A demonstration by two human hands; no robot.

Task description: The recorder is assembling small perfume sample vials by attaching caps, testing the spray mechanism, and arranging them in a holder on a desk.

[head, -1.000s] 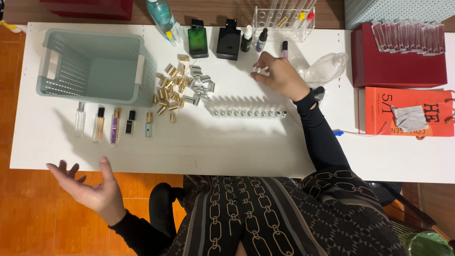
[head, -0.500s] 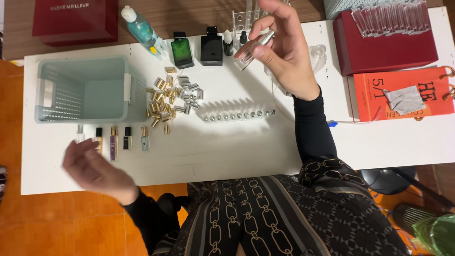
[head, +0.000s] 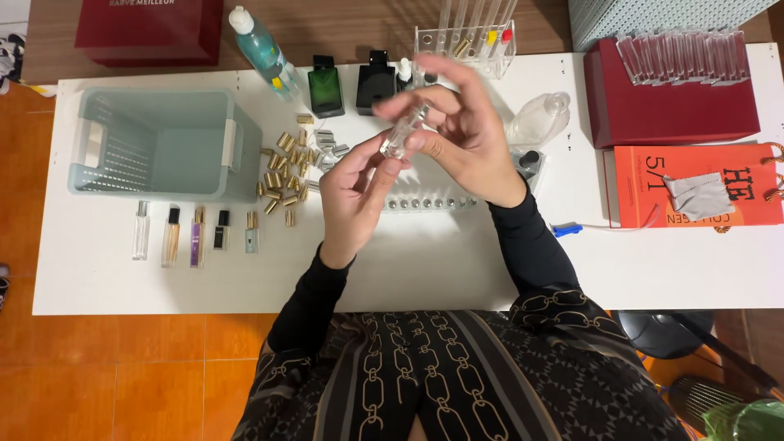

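Small clear glass vial (head: 402, 135) held raised above white worktop (head: 457, 261), gripped between right hand (head: 465, 139) fingers and left hand (head: 355, 192) fingertips. Row of vials (head: 429, 202) laid out below; five filled sample bottles (head: 196, 235) lined beside basket (head: 159, 143). Loose gold and silver caps (head: 290, 167) judged still unfitted.

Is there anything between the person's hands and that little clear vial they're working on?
Nothing visible does. The small clear vial is already pinched between the fingers of the left hand and the right hand, raised above the white table. The row of small vials lies below on the table.
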